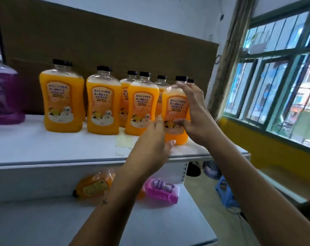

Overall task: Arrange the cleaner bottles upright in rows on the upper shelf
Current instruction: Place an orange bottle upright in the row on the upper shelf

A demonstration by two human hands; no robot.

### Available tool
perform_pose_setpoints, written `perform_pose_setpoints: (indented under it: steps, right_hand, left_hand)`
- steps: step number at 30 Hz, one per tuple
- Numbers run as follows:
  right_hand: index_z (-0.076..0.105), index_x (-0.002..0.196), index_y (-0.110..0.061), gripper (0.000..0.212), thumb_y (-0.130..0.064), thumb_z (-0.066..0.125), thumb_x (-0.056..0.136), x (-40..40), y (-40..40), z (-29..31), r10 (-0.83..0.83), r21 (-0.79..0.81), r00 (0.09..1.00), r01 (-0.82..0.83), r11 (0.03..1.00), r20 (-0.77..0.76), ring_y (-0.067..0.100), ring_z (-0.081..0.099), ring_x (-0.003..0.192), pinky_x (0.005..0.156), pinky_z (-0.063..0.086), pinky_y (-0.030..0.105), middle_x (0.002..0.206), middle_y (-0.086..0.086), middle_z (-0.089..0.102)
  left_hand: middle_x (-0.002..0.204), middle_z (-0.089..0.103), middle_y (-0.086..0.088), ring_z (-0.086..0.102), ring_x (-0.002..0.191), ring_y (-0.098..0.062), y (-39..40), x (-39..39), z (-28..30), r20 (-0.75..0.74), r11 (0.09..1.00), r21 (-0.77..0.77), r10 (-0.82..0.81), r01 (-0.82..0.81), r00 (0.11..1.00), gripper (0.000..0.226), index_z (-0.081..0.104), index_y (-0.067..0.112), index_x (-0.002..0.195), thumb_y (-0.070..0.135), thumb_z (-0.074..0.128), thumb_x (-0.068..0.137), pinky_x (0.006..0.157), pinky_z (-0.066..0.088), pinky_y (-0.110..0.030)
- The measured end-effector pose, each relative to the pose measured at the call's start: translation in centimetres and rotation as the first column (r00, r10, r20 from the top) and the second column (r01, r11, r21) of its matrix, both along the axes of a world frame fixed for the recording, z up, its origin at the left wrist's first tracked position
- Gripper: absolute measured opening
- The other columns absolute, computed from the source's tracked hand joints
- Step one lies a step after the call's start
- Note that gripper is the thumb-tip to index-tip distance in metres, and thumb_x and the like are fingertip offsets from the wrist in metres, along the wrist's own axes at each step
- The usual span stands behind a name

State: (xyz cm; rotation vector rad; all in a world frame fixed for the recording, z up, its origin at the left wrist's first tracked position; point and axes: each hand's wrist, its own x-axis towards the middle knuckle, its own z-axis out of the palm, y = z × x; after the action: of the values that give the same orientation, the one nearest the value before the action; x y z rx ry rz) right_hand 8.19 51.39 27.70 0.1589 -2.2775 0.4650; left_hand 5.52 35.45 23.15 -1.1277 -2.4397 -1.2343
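Right hand: your right hand (195,110) is raised beside the front-right bottle (175,110), fingers straight up along its right side to the cap, thumb curled across the label's lower part, clasping it.
Left hand: your left hand (150,148) reaches from below, fingers relaxed and spread, fingertips touching the same bottle's lower left side.
Forearms: both stretch forward over the lower shelf (44,219).
Bottles: orange cleaner bottles stand upright on the upper shelf (53,150); the clasped one stands at its right end.
Lower shelf: one orange bottle (94,185) lies on its side beside a pink pack (161,190).
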Motion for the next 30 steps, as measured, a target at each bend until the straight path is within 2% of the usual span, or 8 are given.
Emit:
perform_pose_setpoints:
  steps: [6,8,12,18,20,23,26,30]
  right_hand:
    - [0.017,0.149,-0.047,0.104,0.014,0.066,0.08,-2.7,1.2,0.0,0.071,-0.082,0.997,-0.068,0.994,0.036,0.029,0.02,0.147,0.076,0.043,0.006,0.161,-0.002,-0.001]
    - [0.018,0.15,-0.044,0.103,0.015,0.065,0.081,-3.1,1.3,-0.1,0.069,-0.097,0.997,-0.065,0.993,0.044,0.029,0.017,0.148,0.083,0.039,0.008,0.162,-0.001,-0.002]
    - [0.017,0.152,-0.04,0.1,0.015,0.063,0.083,-3.4,1.4,0.1,0.069,-0.122,0.995,-0.06,0.991,0.073,0.027,0.007,0.151,0.069,0.036,-0.006,0.164,-0.001,-0.005]
    - [0.012,0.156,-0.039,0.102,0.017,0.06,0.085,-2.7,1.0,-0.2,0.055,-0.129,0.993,-0.04,0.991,0.109,0.028,-0.003,0.153,0.071,0.026,-0.015,0.166,0.001,-0.014]
    - [0.009,0.156,-0.042,0.102,0.015,0.059,0.087,-2.3,0.8,0.0,0.05,-0.134,0.989,-0.031,0.99,0.141,0.027,-0.003,0.153,0.094,0.032,-0.004,0.166,-0.001,-0.016]
    - [0.003,0.155,-0.046,0.097,0.003,0.059,0.093,-1.0,0.7,0.6,0.079,-0.151,0.974,-0.047,0.987,0.214,0.027,-0.006,0.153,0.119,0.022,0.042,0.165,-0.001,-0.02]
    - [0.002,0.154,-0.048,0.091,-0.01,0.061,0.097,1.1,0.7,0.5,0.051,-0.159,0.969,-0.013,0.987,0.241,0.027,-0.005,0.154,0.12,0.018,0.047,0.165,0.0,-0.023]
    - [0.018,0.155,-0.039,0.073,-0.023,0.061,0.098,5.1,0.4,-1.8,0.055,-0.269,0.988,-0.015,0.963,0.142,0.018,0.018,0.15,0.115,0.029,0.034,0.166,-0.004,0.009]
  left_hand:
    - [0.144,0.048,-0.004,0.046,0.128,-0.02,-0.2,0.5,0.6,-0.09,0.994,-0.083,0.066,-0.073,0.994,0.04,0.04,0.017,0.143,0.016,0.04,0.103,0.096,0.037,-0.026]
    - [0.144,0.049,-0.005,0.046,0.129,-0.023,-0.2,0.5,0.6,-0.094,0.992,-0.097,0.069,-0.078,0.993,0.041,0.043,0.019,0.143,0.012,0.037,0.103,0.101,0.039,-0.031]
    - [0.147,0.048,-0.002,0.044,0.133,-0.022,-0.5,0.3,0.5,-0.009,0.996,-0.083,0.029,-0.03,1.0,0.041,0.045,0.024,0.142,0.014,0.035,0.104,0.106,0.038,-0.032]
    - [0.141,0.053,-0.001,0.051,0.126,-0.019,-0.1,-0.1,0.4,0.008,0.998,-0.062,0.015,-0.014,1.0,0.033,0.054,0.022,0.132,0.016,0.037,0.105,0.102,0.043,-0.032]
    - [0.139,0.054,-0.002,0.051,0.124,-0.019,0.0,0.0,0.4,0.004,0.998,-0.061,0.013,-0.013,1.0,0.032,0.055,0.02,0.131,0.016,0.037,0.104,0.101,0.044,-0.031]
    - [0.139,0.054,-0.001,0.051,0.118,-0.014,-0.2,0.1,0.4,0.018,0.997,-0.072,-0.025,0.026,1.0,0.032,0.056,0.02,0.13,0.018,0.038,0.104,0.091,0.044,-0.024]
    - [0.138,0.054,0.002,0.051,0.107,-0.008,-0.3,0.3,0.4,0.034,0.997,-0.056,-0.048,0.049,0.998,0.03,0.057,0.023,0.13,0.025,0.042,0.103,0.075,0.044,-0.017]
    - [0.136,0.055,0.004,0.051,0.123,-0.012,-0.8,2.4,-0.6,-0.155,0.985,0.133,0.131,-0.11,0.979,0.039,0.048,0.024,0.139,0.027,0.05,0.1,0.094,0.049,-0.031]
